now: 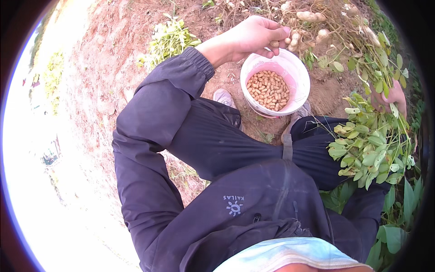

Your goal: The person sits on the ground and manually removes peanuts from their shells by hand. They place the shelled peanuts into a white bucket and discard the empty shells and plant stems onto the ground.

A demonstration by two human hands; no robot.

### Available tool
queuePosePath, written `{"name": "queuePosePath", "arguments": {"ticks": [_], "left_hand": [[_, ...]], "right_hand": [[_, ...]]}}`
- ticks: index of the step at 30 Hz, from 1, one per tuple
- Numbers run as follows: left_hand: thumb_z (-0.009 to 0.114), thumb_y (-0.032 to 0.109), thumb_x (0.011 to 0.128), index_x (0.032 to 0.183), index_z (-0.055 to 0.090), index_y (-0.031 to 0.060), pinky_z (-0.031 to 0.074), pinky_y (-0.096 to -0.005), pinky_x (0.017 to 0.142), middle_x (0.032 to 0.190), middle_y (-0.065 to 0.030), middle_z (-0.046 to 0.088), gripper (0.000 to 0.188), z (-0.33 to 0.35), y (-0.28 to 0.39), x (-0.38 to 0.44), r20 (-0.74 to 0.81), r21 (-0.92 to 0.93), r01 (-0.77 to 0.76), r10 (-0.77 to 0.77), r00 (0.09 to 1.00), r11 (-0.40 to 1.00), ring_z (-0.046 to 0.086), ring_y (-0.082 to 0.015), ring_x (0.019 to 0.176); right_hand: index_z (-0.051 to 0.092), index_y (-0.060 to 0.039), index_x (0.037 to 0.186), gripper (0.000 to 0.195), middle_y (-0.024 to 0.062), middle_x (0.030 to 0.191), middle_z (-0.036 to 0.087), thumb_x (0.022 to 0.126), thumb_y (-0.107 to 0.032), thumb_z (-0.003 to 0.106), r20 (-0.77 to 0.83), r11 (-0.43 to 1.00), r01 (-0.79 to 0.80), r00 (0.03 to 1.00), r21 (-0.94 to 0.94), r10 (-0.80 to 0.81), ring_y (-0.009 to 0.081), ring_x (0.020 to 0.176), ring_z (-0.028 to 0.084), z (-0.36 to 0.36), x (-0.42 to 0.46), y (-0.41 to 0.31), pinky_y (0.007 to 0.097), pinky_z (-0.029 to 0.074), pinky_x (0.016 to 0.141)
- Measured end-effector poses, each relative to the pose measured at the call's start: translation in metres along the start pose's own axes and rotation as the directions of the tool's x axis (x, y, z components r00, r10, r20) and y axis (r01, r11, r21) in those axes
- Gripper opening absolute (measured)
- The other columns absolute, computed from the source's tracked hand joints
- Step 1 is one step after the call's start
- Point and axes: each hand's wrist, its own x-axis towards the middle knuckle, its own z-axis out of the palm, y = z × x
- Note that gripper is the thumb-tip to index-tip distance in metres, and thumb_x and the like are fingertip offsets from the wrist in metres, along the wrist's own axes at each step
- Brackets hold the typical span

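Observation:
My left hand (pixel 260 37) reaches over the far rim of a white plastic bucket (pixel 302 88). Its thumb and fingers pinch a peanut pod (pixel 274 43) beside the roots of an uprooted peanut plant. More pale pods (pixel 311 16) hang among those tangled roots (pixel 334 30). On the right, my right hand (pixel 390 98) grips the leafy stems of the peanut plant (pixel 373 149), partly hidden by the leaves. Loose peanuts (pixel 268 90) in their shells cover the bottom of the bucket, which stands on the soil between my shoes.
My two shoes (pixel 225 97) flank the bucket. A pale green leafy clump (pixel 171 40) lies on the reddish soil (pixel 112 51) beyond my left arm. Broad-leaved plants (pixel 390 234) grow close by my right side. Bright glare washes out the far left.

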Motion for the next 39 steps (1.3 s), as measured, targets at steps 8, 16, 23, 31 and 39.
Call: {"name": "queuePosePath", "arguments": {"ticks": [8,16,23,31,39], "left_hand": [[0.057,0.035,0.108,0.113,0.071,0.0093,0.057,-0.0252,0.077,0.092,0.0046,0.067,0.030,-0.006,-0.003,0.003,0.086,0.063,0.011,-0.016,0.996,0.998,0.063,-0.0050,0.084],[0.072,0.040,0.098,0.143,0.052,0.0011,0.058,-0.0376,0.096,0.120,-0.0089,0.068,0.062,0.001,0.002,0.000,0.087,0.131,0.010,-0.021,0.996,0.991,0.066,-0.0192,0.112],[0.084,0.048,0.084,0.161,0.015,-0.0055,0.043,-0.0558,0.114,0.140,-0.0258,0.059,0.117,-0.004,0.016,-0.019,-0.007,0.117,-0.026,0.027,1.000,0.993,0.049,-0.0419,0.139],[0.076,0.027,0.095,0.122,0.071,-0.0012,0.063,-0.0396,0.082,0.115,-0.0110,0.071,0.039,0.008,0.043,-0.047,-0.239,-0.139,-0.337,0.298,0.924,0.931,0.068,-0.0214,0.103],[0.073,0.015,0.096,0.129,0.048,-0.0075,0.062,-0.0375,0.060,0.105,-0.0164,0.063,0.047,0.041,0.009,-0.083,-0.524,-0.310,-0.401,0.197,0.829,0.862,0.069,-0.0241,0.085]], "right_hand": [[0.056,0.0110,0.114,0.050,0.0001,0.054,0.046,0.085,-0.025,0.073,-0.047,1.000,-0.004,0.999,-0.031,0.003,0.0112,0.037,0.040,0.017,0.002,-0.010,0.0286,0.038,0.041],[0.058,0.0062,0.092,0.040,0.0002,0.053,0.044,0.084,-0.028,0.076,-0.062,0.999,-0.013,0.998,-0.044,0.010,0.0127,0.040,0.041,0.048,0.007,-0.026,0.0289,0.037,0.042],[0.061,0.0049,0.103,0.040,-0.0005,0.055,0.047,0.086,-0.029,0.073,0.243,0.999,-0.012,0.970,-0.049,0.023,0.0122,0.044,0.046,0.020,0.033,-0.020,0.0296,0.041,0.045],[0.059,-0.0142,0.074,0.038,-0.0062,0.060,0.059,0.084,-0.040,0.085,0.973,0.980,0.126,0.189,-0.154,0.129,0.0189,0.057,0.062,-0.089,0.113,0.011,0.0322,0.054,0.067],[0.052,-0.0139,0.087,0.048,-0.0044,0.067,0.056,0.076,-0.038,0.092,0.971,0.984,-0.060,0.160,-0.168,0.176,0.0181,0.057,0.059,-0.052,0.137,-0.017,0.0314,0.052,0.065]]}}
